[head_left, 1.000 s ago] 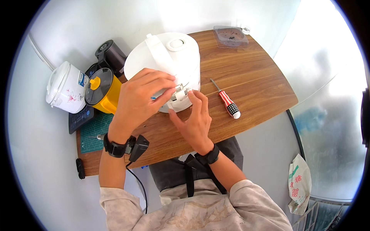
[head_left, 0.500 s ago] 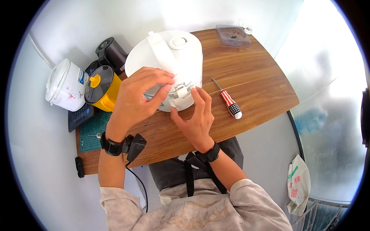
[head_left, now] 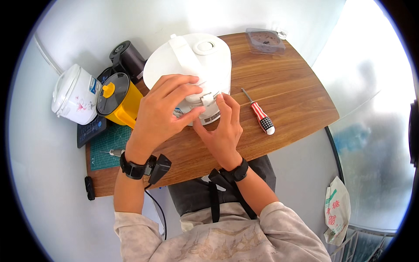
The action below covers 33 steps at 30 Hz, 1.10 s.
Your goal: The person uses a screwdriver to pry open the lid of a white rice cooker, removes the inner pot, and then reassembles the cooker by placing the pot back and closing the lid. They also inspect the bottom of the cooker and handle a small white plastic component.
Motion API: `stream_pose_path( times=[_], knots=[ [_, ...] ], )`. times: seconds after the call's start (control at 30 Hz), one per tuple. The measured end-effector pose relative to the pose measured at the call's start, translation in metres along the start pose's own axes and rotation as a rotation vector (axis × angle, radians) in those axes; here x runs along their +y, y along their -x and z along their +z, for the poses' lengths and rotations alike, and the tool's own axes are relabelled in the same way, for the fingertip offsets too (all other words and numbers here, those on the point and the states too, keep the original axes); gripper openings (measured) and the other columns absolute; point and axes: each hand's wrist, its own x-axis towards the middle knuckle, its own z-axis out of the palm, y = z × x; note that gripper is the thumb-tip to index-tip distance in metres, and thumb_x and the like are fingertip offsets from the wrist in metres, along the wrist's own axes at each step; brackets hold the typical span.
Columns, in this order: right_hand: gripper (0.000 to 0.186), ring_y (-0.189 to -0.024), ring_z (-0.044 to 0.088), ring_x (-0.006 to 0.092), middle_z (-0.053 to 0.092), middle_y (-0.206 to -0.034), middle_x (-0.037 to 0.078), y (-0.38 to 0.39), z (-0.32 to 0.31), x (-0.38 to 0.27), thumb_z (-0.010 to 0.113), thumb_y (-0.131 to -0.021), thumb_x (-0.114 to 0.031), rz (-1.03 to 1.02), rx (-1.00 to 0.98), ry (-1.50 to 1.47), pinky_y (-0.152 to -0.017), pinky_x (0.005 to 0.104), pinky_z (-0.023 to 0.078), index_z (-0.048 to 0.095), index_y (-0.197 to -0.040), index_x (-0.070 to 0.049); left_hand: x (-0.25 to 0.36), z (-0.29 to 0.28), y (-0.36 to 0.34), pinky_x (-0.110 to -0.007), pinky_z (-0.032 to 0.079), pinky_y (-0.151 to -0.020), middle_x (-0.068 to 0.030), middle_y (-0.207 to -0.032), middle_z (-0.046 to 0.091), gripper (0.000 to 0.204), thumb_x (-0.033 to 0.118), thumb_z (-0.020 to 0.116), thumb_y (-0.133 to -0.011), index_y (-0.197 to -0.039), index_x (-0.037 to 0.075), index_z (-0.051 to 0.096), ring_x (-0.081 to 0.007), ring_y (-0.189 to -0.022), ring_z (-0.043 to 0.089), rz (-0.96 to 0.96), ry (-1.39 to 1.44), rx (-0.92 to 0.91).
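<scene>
A white rice cooker (head_left: 163, 63) with a broad handle stands on the wooden table, its latch side facing me. Both hands are at its front, around a small white front piece (head_left: 208, 100) by the latch. My right hand (head_left: 224, 135) pinches this piece from the right, index finger above and thumb lower down. From the left, my left hand (head_left: 161, 111) bends its fingers over the cooker's front, its thumb tip against the piece. The fingers partly hide the latch area. Below the piece, a dark-printed label (head_left: 212, 118) shows on the body.
A screwdriver (head_left: 259, 114) with a striped handle lies right of the cooker. Leftward stand a yellow pot (head_left: 124, 102), a white flowered cooker (head_left: 74, 96) and a dark kettle (head_left: 128, 59). A green cutting mat (head_left: 102, 146) holds a small tool. A clear plastic tray (head_left: 265, 41) sits far right.
My left hand has moved right, its thumb now meeting the white piece. The piece has shifted upward, baring the label beneath it. My right hand keeps nearly the same place.
</scene>
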Motion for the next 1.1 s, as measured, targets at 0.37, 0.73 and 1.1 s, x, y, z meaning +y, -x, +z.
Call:
stream_pose_path(
  times=[0.37,0.73,1.1],
  knots=[
    [0.069,-0.105,0.062,0.0346,0.06,-0.124,0.019,-0.004,-0.004,-0.004,0.089,-0.074,-0.02,-0.08,0.003,0.211,-0.081,0.0421,0.055,0.058,-0.134,-0.001,0.008,0.024,0.006,-0.032,0.056,-0.076,-0.0015,-0.118,0.069,0.03,0.016,0.088,-0.075,-0.101,0.012,0.073,-0.022,-0.101,0.066,-0.112,-0.08,0.108],
    [0.074,-0.11,0.06,0.038,0.055,-0.124,0.021,-0.006,0.007,0.003,0.088,-0.072,-0.017,-0.061,0.031,0.062,-0.081,0.0444,0.055,0.05,-0.134,-0.001,0.005,0.022,0.005,-0.032,0.056,-0.076,0.0017,-0.118,0.068,0.024,0.015,0.085,-0.077,-0.099,0.012,0.074,-0.02,-0.097,0.066,-0.101,-0.05,0.081],
    [0.077,-0.109,0.061,0.0397,0.054,-0.125,0.021,0.014,-0.006,0.003,0.087,-0.072,-0.017,0.067,-0.065,-0.042,-0.085,0.0447,0.055,0.046,-0.136,-0.003,0.002,0.007,0.005,-0.035,0.056,-0.085,-0.0005,-0.121,0.069,0.018,0.003,0.074,-0.086,-0.102,0.01,0.074,-0.0236,-0.099,0.067,-0.088,0.094,0.03]
  ],
)
